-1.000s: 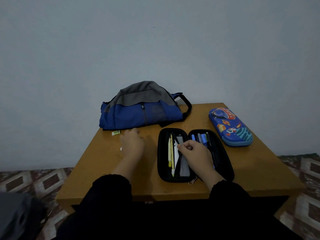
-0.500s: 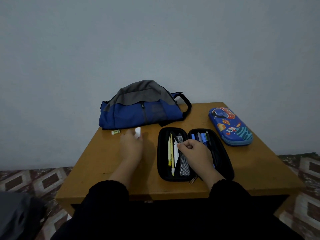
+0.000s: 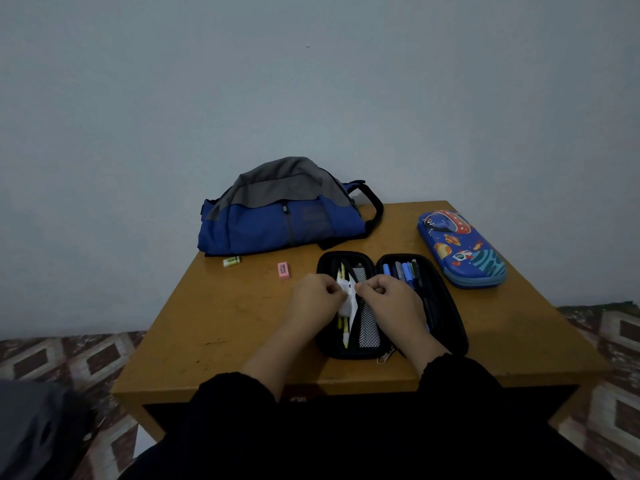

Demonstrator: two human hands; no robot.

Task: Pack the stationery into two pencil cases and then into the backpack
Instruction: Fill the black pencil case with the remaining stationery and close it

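while both hands meet over the open black pencil case (image 3: 446, 306), the left hand (image 3: 317, 299) pinches a small white eraser (image 3: 344, 292) right at the case's left half, fingers curled in tight around it. the right hand (image 3: 388, 299) sits just beside it, knuckles up, fingers curled and pinching at the edge of the mesh pocket (image 3: 367, 327) in the middle of the case; exactly what it grips there is hard to make out. the two hands are almost touching, thumb to thumb.

inside the case, yellow pencils (image 3: 343, 327) lie along the left half, partly under the left hand, and a row of blue and dark pens (image 3: 401, 270) is tucked in the right half. the case lies flat at the near middle of the worktop (image 3: 214, 327).

off to the left, a pink eraser (image 3: 283, 270) lies loose on the worktop, and further left a small green and white eraser (image 3: 231, 261) sits just in front of the backpack (image 3: 277, 223). the blue and grey backpack rests at the far edge against the wall, strap curling out to its right. on the far right, a blue space-print pencil case (image 3: 460, 249) lies zipped closed, well apart from the hands.
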